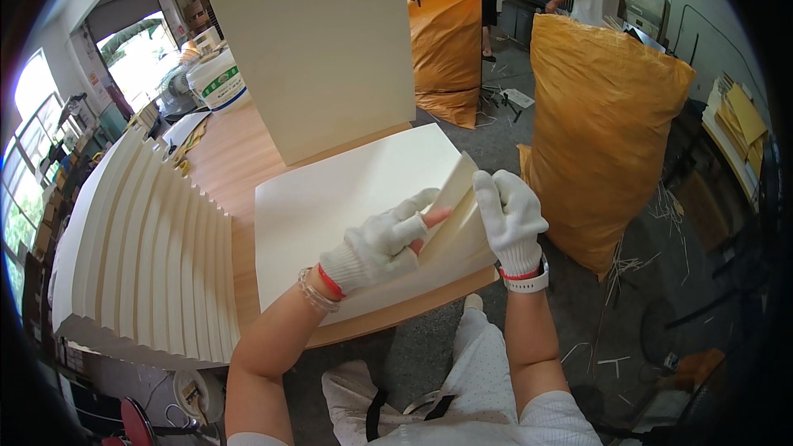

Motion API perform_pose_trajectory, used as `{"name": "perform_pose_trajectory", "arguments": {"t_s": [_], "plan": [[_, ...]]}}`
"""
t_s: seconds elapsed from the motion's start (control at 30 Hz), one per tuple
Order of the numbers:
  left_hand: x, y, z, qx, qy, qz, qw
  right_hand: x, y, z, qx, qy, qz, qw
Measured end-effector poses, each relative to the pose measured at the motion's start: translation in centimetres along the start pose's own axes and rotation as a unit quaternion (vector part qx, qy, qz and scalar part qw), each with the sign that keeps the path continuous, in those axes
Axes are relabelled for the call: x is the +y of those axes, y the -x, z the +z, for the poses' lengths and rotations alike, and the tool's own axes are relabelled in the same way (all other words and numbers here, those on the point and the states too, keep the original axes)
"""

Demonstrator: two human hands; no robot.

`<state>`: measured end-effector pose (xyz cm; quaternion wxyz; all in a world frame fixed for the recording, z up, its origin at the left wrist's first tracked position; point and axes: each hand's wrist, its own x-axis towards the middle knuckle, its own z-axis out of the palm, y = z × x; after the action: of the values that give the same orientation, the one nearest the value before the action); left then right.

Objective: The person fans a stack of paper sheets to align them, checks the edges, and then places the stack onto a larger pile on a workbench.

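Observation:
A stack of large cream paper sheets lies on the table before me, its right side lifted and curled up. My right hand, in a white knit glove, is closed on the raised sheet edge; its grip partly hides that edge. My left hand wears a similar glove with bare fingertips showing. Its fingers are stretched out and apart, touching the curled sheet from the left. How many sheets are lifted, I cannot tell.
Staggered cream stacks fill the table's left side. Behind stands a tall cream board stack on the wooden tabletop. A white bucket sits farther back. Large orange sacks stand right; two people work beyond. Paper scraps litter the floor.

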<state>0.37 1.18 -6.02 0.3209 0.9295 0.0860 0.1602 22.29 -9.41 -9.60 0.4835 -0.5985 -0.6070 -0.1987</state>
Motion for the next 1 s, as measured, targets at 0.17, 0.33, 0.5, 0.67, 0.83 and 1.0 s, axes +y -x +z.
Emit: {"name": "perform_pose_trajectory", "arguments": {"t_s": [0.17, 0.33, 0.5, 0.67, 0.83, 1.0], "plan": [[0.0, 0.0, 0.3, 0.029, -0.016, 0.021, 0.999, 0.1, -0.3, 0.0, 0.028, 0.096, -0.109, 0.989], [-1.3, -0.1, 1.2, 0.087, 0.007, 0.058, 0.994, 0.2, -0.2, 0.4, 0.084, 0.123, -0.134, 0.98], [-0.3, -0.1, 0.6, 0.064, -0.059, 0.085, 0.992, -0.6, -0.2, 0.1, 0.029, -0.029, 0.015, 0.999], [-0.1, -0.2, 0.3, 0.022, -0.014, 0.043, 0.999, -0.6, -0.3, 0.1, 0.039, 0.024, -0.043, 0.998], [0.3, -0.2, 1.0, 0.088, 0.001, 0.035, 0.995, -0.2, -0.2, 0.2, 0.06, 0.102, -0.109, 0.987], [0.6, -0.1, 0.5, 0.074, -0.035, 0.065, 0.995, -0.6, -0.2, 0.1, 0.037, -0.014, 0.003, 0.999]]}}
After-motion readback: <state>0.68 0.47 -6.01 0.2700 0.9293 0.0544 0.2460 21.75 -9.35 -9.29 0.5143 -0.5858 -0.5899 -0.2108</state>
